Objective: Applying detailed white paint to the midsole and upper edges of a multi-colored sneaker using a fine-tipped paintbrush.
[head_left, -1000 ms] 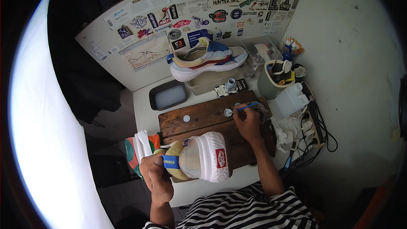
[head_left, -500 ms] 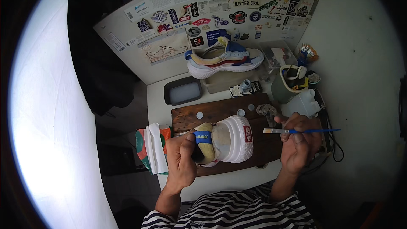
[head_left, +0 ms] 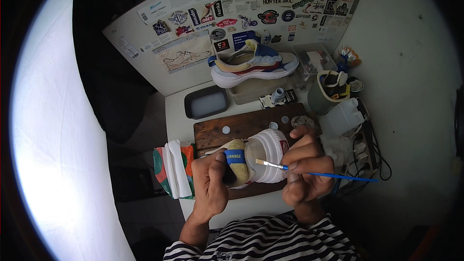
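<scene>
At 5 o'clock, the shoe (head_left: 253,146) pairs a matt, ridged sole (head_left: 272,151) with a cloth-like collar (head_left: 238,170); at 4, the brush (head_left: 338,177) has a smooth, glossy handle and shiny metal ferrule (head_left: 274,165); at 8, the board (head_left: 209,131) is grained wood; at 3, the jug (head_left: 341,117) is translucent plastic.

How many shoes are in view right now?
2. One patterned shoe is in the left grip; the second shoe is at the back of the table, before the sticker-covered board. The dark area at left could hide more.
</scene>
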The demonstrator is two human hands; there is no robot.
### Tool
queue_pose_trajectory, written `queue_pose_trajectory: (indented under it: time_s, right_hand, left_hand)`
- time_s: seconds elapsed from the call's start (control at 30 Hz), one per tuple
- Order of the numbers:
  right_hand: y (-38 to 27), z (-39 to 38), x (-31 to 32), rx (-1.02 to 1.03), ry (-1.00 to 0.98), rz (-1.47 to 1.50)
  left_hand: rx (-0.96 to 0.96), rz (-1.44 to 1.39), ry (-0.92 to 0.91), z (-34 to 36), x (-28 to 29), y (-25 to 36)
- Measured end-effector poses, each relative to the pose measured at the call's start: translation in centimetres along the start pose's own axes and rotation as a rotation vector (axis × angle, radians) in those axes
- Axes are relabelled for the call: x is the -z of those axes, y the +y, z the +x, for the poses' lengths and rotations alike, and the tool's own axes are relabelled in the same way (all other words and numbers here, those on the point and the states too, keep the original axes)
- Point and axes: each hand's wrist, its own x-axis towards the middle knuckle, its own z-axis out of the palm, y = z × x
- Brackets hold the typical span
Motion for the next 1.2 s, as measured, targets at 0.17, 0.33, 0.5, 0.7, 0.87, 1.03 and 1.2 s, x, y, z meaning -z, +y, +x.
queue_pose_trajectory:
  time_s: [0.17, 0.33, 0.5, 0.7, 0.87, 1.03, 1.2]
  right_hand:
    - [0.0, -0.1, -0.6, -0.002, -0.019, -0.011]
    - [0.0, 0.2, -0.4, 0.002, -0.038, -0.006]
    - [0.3, -0.4, -0.3, -0.023, 0.018, 0.036]
    - [0.2, -0.5, -0.3, -0.025, 0.039, 0.057]
    - [0.1, -0.1, -0.3, -0.016, -0.018, 0.054]
    - [0.2, -0.3, -0.3, -0.020, -0.005, 0.056]
    - [0.7, -0.8, -0.3, -0.012, 0.049, 0.099]
  left_hand:
    - [0.018, -0.053, 0.007, 0.0, 0.3, 0.0]
    - [-0.028, 0.025, 0.014, 0.0, 0.3, -0.4]
    - [-0.030, 0.023, 0.024, -0.3, 0.5, -0.9]
    - [-0.051, 0.036, 0.001, -0.2, 0.3, -0.4]
    - [-0.046, 0.051, -0.006, -0.2, 0.5, -0.5]
    - [-0.006, 0.034, 0.010, -0.4, 0.3, -0.4]
    - [-0.028, 0.034, 0.008, -0.4, 0.5, -0.8]
